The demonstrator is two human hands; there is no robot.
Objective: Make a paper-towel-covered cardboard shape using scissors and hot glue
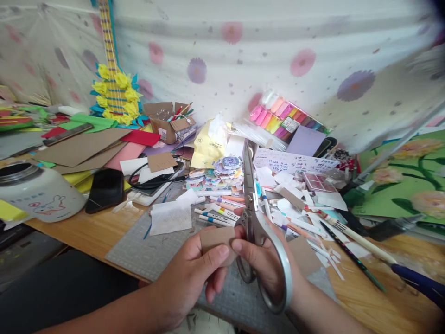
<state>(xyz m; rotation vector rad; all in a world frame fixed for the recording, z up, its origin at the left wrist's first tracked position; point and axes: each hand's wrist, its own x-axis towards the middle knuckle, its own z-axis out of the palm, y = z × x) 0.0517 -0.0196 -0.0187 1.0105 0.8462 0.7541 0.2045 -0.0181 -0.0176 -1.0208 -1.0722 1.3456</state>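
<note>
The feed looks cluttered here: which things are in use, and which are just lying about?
In use:
brown card, held by left hand and right hand
scissors, also in right hand

Lying about:
marker pens
black phone
white jar
yellow packet

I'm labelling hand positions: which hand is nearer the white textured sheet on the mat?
Left. The left hand is just below and right of the sheet; the right hand is farther right, holding the scissors.

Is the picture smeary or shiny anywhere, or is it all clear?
In the head view, the silver metal scissors look fairly clear, with pale glints on the handles; in the head view, the green sheet with pale flowers looks soft and stretched near the right edge; also in the head view, the top-right corner is dark.
</note>
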